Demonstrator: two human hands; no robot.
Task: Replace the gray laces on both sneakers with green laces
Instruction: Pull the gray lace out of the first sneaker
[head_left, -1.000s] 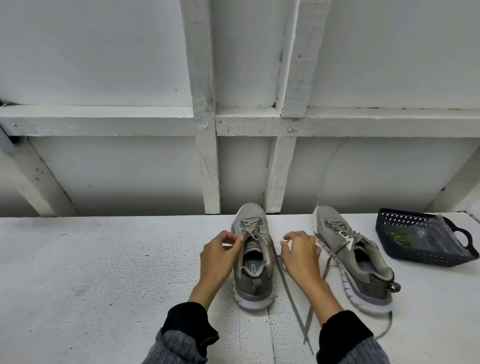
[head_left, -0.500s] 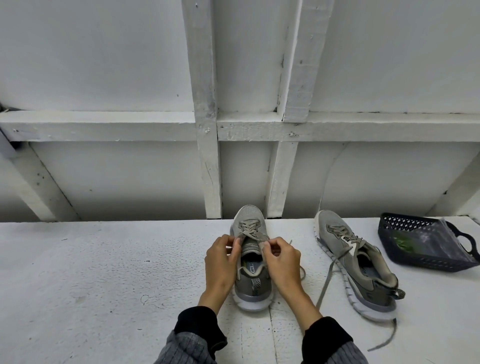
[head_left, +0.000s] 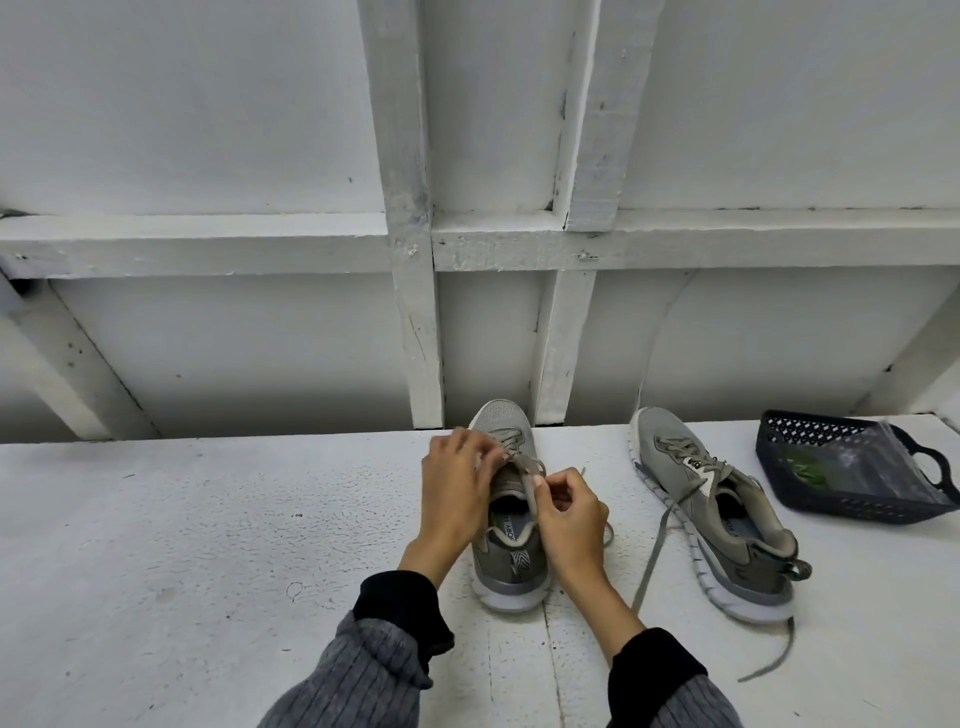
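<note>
While pinched at the near sneaker (head_left: 506, 545): gray lace (head_left: 529, 480) between both grips.

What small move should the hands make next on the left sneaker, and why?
Probably draw the gray lace out of its next eyelet. Both hands are at the top of the left sneaker: the right hand pinches the lace, the left hand works at the eyelets. It is still partly threaded, and the green laces lie in the basket.

even, dim light — soft shadows | edges bowed | hands slightly blurred
</note>
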